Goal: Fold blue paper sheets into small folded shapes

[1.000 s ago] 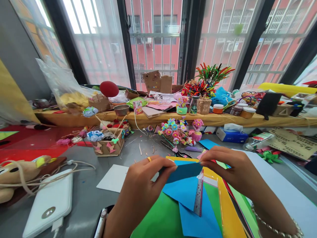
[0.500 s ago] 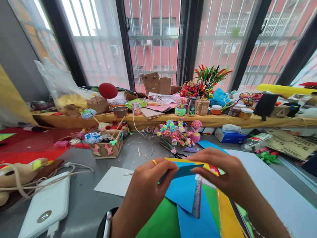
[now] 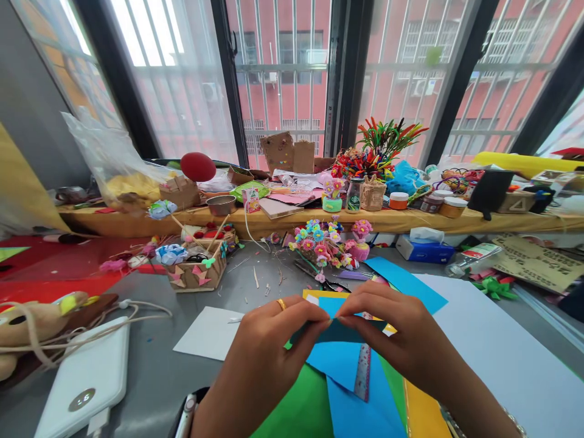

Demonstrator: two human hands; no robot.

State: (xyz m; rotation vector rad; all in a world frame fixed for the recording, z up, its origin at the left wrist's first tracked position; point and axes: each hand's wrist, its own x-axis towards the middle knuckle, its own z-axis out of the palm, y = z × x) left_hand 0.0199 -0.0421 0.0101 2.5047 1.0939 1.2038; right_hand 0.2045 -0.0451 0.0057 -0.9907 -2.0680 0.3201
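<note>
Both hands pinch one strip of blue paper (image 3: 344,331), which looks dark on the side facing me. My left hand (image 3: 278,337), with a ring on one finger, is closed on it near the middle. My right hand (image 3: 387,325) pinches the same edge close beside the left fingertips. Part of the strip is hidden behind the fingers. Under the hands lie blue sheets (image 3: 360,407), with a patterned ruler (image 3: 364,372) on top. Green paper (image 3: 301,404) and a yellow sheet (image 3: 422,410) lie beneath these.
A white card (image 3: 205,334) and a white power bank (image 3: 91,371) lie left. Behind stand a decorated box (image 3: 196,274) and a bunch of craft flowers (image 3: 322,243). A large white sheet (image 3: 497,340) and a blue piece (image 3: 406,283) are at right.
My right hand has moved left and now pinches the strip next to my left fingertips. The strip has turned more level, with its dark face toward me.
</note>
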